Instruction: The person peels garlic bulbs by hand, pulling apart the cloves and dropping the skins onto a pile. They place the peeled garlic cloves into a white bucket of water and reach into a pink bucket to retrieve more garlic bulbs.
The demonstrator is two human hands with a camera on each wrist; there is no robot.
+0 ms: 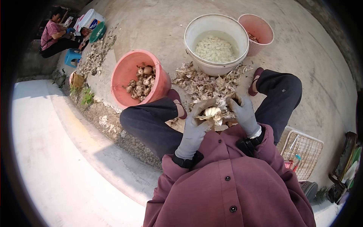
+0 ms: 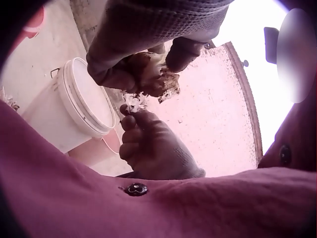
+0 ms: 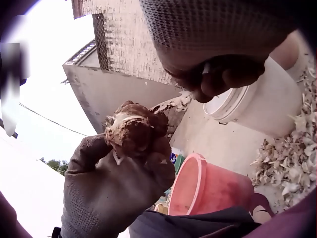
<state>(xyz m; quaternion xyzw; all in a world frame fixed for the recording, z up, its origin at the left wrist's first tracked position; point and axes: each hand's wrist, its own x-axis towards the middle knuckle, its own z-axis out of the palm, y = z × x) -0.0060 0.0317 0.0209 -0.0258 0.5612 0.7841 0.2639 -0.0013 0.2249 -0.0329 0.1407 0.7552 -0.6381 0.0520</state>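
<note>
In the head view my gloved left hand (image 1: 194,130) grips a garlic bulb (image 1: 212,112) with dry, loose skin at its edges. Thumb and fingers curl round the same garlic bulb (image 3: 131,129) in the right wrist view, where its underside looks brown and rough. My gloved right hand (image 1: 245,113) is just to the right, apart from the bulb. Between its thumb and fingertips, the left wrist view shows a pinched piece of white, papery garlic skin (image 2: 134,102). Garlic skins (image 1: 208,85) lie heaped on the ground beyond both hands.
A pink bucket (image 1: 121,85) of unpeeled bulbs stands at the left. Farther off are a white bucket (image 1: 191,36) with pale cloves in water and a smaller pink bucket (image 1: 259,22). A plastic crate (image 1: 315,145) lies at right. Another person (image 1: 53,34) sits far left.
</note>
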